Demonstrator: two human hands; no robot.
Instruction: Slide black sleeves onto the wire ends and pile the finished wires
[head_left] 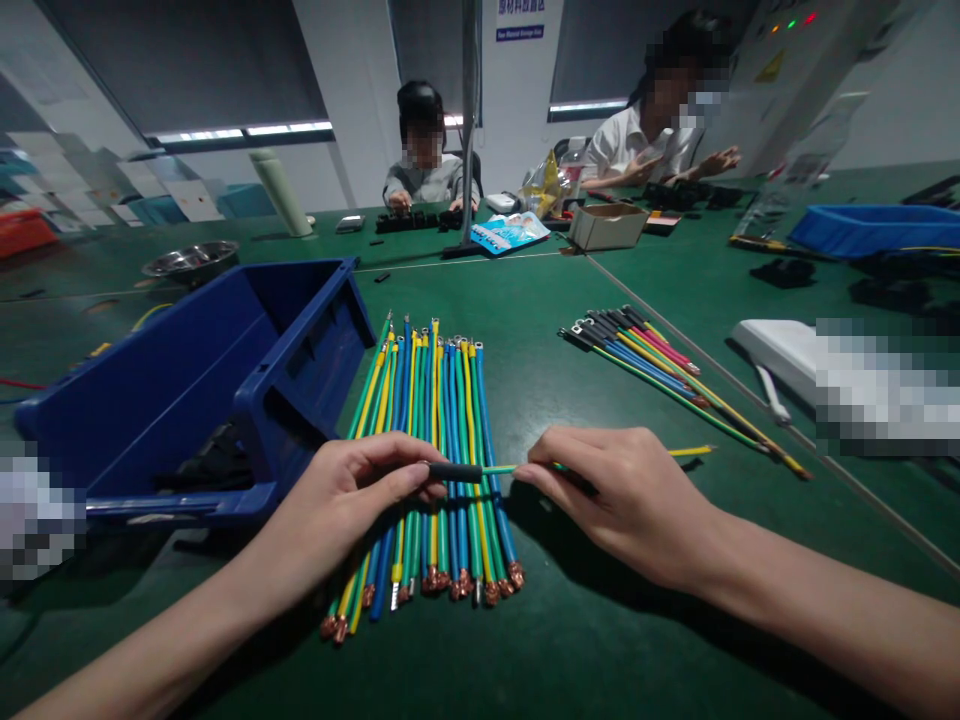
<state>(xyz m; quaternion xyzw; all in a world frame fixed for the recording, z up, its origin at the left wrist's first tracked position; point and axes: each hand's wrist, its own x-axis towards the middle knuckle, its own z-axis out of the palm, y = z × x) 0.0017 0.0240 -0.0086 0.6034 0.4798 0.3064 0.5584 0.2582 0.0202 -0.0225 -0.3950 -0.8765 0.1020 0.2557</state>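
Between thumb and fingers, my left hand (375, 478) pinches a short black sleeve (459, 472), which looks like heat-shrink tubing. A green-and-yellow wire (499, 469) runs out of the sleeve into my right hand (611, 490), closed around it. The wire's yellow end shows past my right knuckles. Both hands are held over or beside a row of cut cables (442, 400), blue, green and yellow, lying side by side with bare copper ends toward me. Metal terminals sit on several far ends. To the right, a smaller fan of wires (645, 365) has black sleeves on its far ends.
At the left stands a blue plastic bin (150, 350) with black pieces inside. Behind it are a metal bowl (191, 262) and a pale green bottle (281, 193). A small cardboard box (609, 227) and a metal pole (468, 130) stand farther back. Two people sit across the green table (480, 290).
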